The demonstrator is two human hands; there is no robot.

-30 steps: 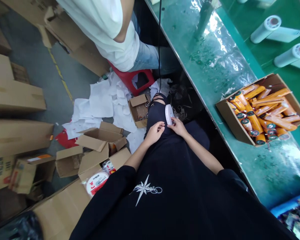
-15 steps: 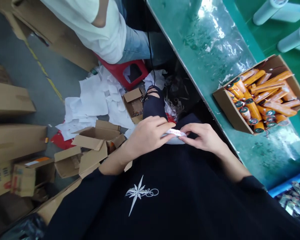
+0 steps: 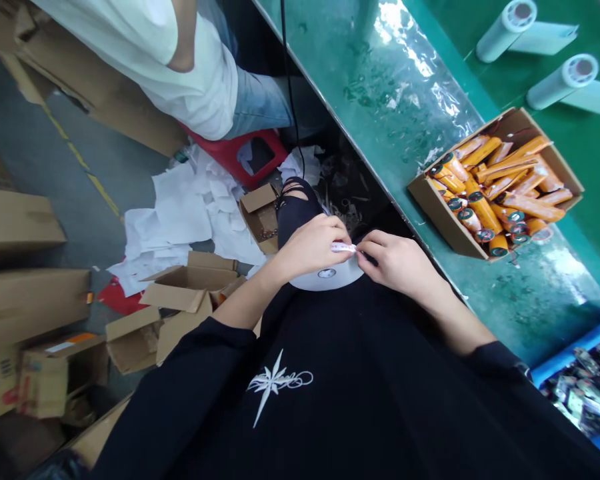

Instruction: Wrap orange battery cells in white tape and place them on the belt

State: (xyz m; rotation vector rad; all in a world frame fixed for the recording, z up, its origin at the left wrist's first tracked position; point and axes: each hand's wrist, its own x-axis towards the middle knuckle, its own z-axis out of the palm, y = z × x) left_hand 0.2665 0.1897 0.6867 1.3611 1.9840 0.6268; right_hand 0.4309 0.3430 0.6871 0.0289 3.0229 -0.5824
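Holds a printed strip (image 3: 343, 247) above the lap with the left hand (image 3: 317, 243), clasping it between thumb and curled fingers; meets its right end with the right hand (image 3: 395, 263), fingertips pinched together there, apparently on the strip too. Has a white roll (image 3: 330, 283) in the lap just below the hands, reaching from under the left palm to the right thumb. Judging by the hold, seems to be partway through handling the strip's end: has roll and strip already within both hands, but shows no long piece drawn out between them, so probably has most of the handling left to do. Cannot tell strip from roll edge for certain, joined or separate. Hides the roll's far side behind the left fingers and the exact right-hand pinch behind the knuckles; leaves the strip's marks too small to read. To the right of the right hand, on the bench (image 3: 380, 133), shows a box (image 3: 445, 223) of orange-wrapped packs (image 3: 485, 213), the lower ones buried. Cuts off a blue bin (image 3: 570, 347) farther right and nearer the body, and, beyond the left hand, a person in a white shirt (image 3: 200, 87).
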